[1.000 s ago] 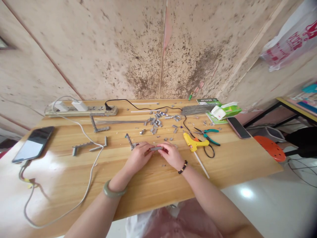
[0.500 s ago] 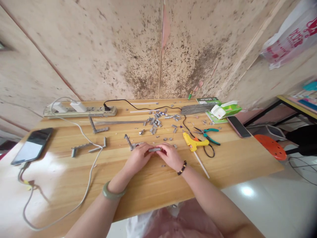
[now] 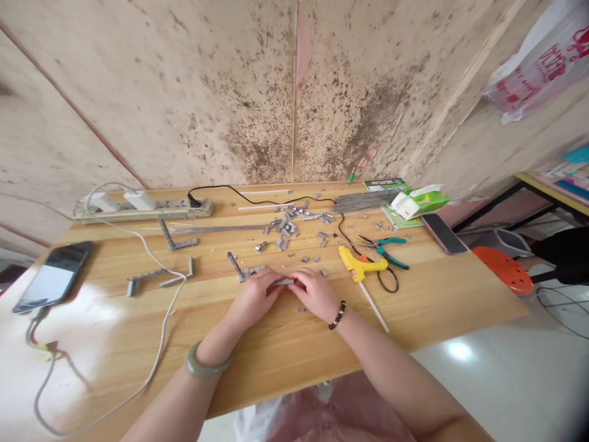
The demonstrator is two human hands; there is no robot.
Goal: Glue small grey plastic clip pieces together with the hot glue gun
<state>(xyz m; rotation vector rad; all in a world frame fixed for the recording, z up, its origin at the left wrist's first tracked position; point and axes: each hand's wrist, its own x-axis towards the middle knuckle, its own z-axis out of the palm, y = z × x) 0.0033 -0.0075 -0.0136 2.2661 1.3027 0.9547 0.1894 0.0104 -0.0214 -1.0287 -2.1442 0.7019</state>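
Between my two hands is a small grey strip (image 3: 283, 282), held level just above the table. My left hand (image 3: 256, 296) pinches its left end, and my right hand (image 3: 316, 294) has its fingertips closed at the right end. Just beyond my left hand lies a grey angled piece (image 3: 235, 266) with a short upright arm, partly hidden by the fingers. Loose grey bits (image 3: 286, 228) are heaped farther back. To the right of my right hand rests a yellow glue gun (image 3: 361, 265) with a white glue stick (image 3: 373, 307) in its rear.
Teal-handled pliers (image 3: 389, 248) and a dark phone (image 3: 443, 234) lie at the right, near a green tissue pack (image 3: 421, 202). Thin grey rods (image 3: 365, 201) lie at the back. Leftward are a power strip (image 3: 170, 209), grey assembled pieces (image 3: 177, 236), a white cable (image 3: 168, 307) and another phone (image 3: 53, 276).
The view has shifted slightly, so things at the left sit a little farther left. Both hands still hold the grey strip, with the right fingertips a little more over its end.
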